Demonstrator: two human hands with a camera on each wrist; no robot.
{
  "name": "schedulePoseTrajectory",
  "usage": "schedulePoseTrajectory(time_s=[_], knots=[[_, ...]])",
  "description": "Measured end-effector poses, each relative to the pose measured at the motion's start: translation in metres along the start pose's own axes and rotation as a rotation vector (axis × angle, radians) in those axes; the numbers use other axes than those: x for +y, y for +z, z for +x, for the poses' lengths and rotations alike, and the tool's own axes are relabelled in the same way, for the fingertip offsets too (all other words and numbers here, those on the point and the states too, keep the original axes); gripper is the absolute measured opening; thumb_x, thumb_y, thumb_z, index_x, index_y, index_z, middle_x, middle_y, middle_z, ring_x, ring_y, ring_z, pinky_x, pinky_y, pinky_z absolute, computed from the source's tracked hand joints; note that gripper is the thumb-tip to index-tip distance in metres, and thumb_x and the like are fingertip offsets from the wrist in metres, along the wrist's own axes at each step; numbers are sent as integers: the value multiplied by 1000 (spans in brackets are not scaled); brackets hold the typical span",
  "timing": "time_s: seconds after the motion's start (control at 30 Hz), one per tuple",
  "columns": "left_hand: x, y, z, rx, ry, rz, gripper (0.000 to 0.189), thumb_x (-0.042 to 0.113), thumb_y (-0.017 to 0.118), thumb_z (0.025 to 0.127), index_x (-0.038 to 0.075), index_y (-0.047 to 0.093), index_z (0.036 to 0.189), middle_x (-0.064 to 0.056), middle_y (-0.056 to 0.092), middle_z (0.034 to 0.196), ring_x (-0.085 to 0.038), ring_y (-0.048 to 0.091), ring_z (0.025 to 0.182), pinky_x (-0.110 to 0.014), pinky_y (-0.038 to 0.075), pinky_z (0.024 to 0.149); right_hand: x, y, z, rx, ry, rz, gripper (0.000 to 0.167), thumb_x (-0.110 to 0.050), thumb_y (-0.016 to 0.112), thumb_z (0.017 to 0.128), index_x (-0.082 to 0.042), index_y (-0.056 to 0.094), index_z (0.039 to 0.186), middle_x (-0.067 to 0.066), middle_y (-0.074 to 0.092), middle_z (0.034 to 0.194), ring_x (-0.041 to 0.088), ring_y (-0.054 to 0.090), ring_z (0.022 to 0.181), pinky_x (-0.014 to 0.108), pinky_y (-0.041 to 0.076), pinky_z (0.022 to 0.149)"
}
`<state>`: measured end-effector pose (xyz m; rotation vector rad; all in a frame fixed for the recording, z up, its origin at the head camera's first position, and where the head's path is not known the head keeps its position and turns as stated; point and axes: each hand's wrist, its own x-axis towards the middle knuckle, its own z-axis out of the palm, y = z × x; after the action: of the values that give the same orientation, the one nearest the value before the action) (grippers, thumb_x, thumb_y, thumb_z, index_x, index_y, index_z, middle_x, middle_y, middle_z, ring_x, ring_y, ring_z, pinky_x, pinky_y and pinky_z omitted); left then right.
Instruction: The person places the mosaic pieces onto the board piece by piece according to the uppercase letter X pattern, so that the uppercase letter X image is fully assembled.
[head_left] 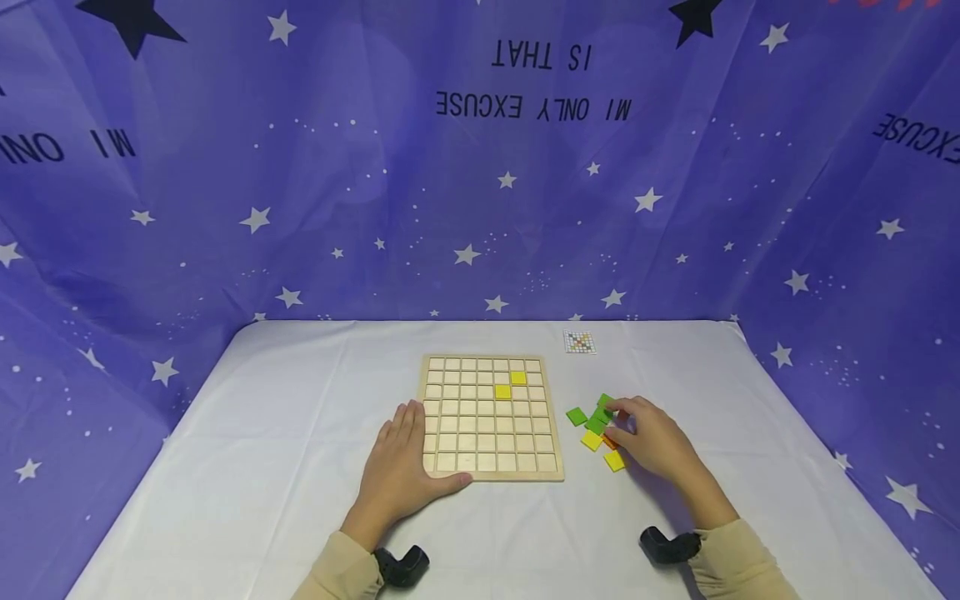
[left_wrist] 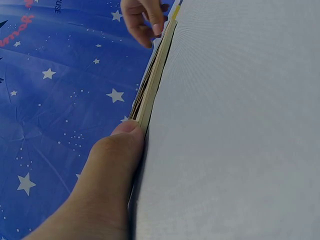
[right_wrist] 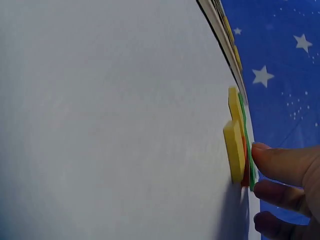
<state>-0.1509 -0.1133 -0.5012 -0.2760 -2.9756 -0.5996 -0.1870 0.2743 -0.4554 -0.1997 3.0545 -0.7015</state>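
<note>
A square wooden grid board [head_left: 486, 477] lies on the table, with one yellow tile [head_left: 518, 378] and a second yellow tile [head_left: 502, 392] in its cells. My left hand [head_left: 401, 467] rests against the board, fingers along its left edge and thumb on the front edge. To the right lies a loose pile of green tiles [head_left: 577, 416], yellow tiles [head_left: 615, 461] and a partly hidden orange tile [head_left: 611, 442]. Over this pile is my right hand [head_left: 656, 437], its thumb and forefinger apart at the green tiles. In the right wrist view, its fingertips [right_wrist: 261, 146] are close beside a green tile [right_wrist: 246, 125].
A small card [head_left: 580, 342] with a coloured grid pattern lies behind the pile. White cloth [head_left: 262, 467] covers the table. A purple star-printed curtain [head_left: 420, 208] stands behind and at both sides. Each wrist wears a black device [head_left: 405, 567].
</note>
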Motion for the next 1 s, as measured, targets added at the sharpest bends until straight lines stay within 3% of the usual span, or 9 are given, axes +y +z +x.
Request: schedulePoseTrajectory(time_s=[0.27, 0.4, 0.53, 0.8, 1.0], knots=[[1, -1, -1, -6, -7, -15, 143, 96, 52, 62, -2, 12, 157, -18, 15, 166, -32, 12, 155, -48, 15, 126, 15, -4, -5, -1, 10, -36, 31, -32, 74, 89, -12, 71, 113, -2, 65, 95, 14, 54, 81, 31, 44, 69], [2, -3, -2, -14, -16, -29, 142, 95, 53, 62, -1, 11, 157, -17, 14, 166, -31, 11, 155, -49, 15, 127, 16, -5, -6, -14, 23, -25, 33, -37, 76, 87, -12, 73, 108, 1, 68, 100, 21, 62, 94, 44, 52, 82], [3, -3, -2, -16, -16, -30, 141, 95, 53, 62, -1, 12, 157, -17, 15, 166, -32, 12, 155, -49, 15, 127, 15, -6, -8, -40, 28, 0, 29, -34, 78, 84, -14, 75, 105, 4, 69, 108, 29, 63, 107, 54, 50, 91], [2, -3, -1, -11, -15, -19, 140, 95, 52, 64, -1, 13, 157, -17, 16, 165, -32, 13, 155, -48, 15, 127, 14, -6, -4, -58, -16, 55, 16, -19, 77, 87, -18, 67, 98, -3, 64, 91, 16, 53, 79, 31, 44, 70], [2, -3, -1, 1, -7, -28, 138, 93, 55, 65, -2, 15, 157, -18, 19, 165, -33, 15, 154, -49, 17, 126, 10, -6, 2, -20, -1, 81, 17, -11, 73, 89, -16, 66, 103, -1, 69, 96, 15, 59, 83, 33, 50, 75]])
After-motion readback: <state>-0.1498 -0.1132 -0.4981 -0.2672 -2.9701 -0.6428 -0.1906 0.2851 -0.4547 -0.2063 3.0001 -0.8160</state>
